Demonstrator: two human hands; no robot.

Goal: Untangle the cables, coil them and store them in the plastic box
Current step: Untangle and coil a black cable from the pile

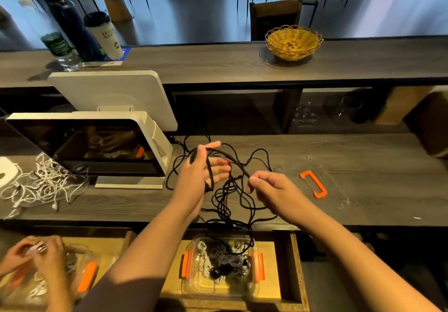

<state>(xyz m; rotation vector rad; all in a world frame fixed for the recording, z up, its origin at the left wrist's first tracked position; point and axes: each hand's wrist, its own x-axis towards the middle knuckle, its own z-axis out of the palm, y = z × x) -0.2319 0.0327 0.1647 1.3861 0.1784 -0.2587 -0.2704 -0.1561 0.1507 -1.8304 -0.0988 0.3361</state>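
Observation:
A long black cable point(224, 205) lies tangled on the dark wooden counter and trails over the front edge toward the box below. My left hand point(203, 173) is held upright with straight fingers, and loops of the black cable are wound round it. My right hand point(269, 188) pinches the same cable just right of the loops. Below the counter, a clear plastic box point(186, 285) with orange clips sits in an open drawer. It holds several coiled grey, white and black cables.
The box's clear lid with an orange handle point(314, 184) lies on the counter at right. A white screen terminal point(101, 146) stands at left beside a pile of white cables point(41, 185). Another person's hands point(36, 253) work at lower left over a second box. A wicker basket point(293, 42) sits on the upper ledge.

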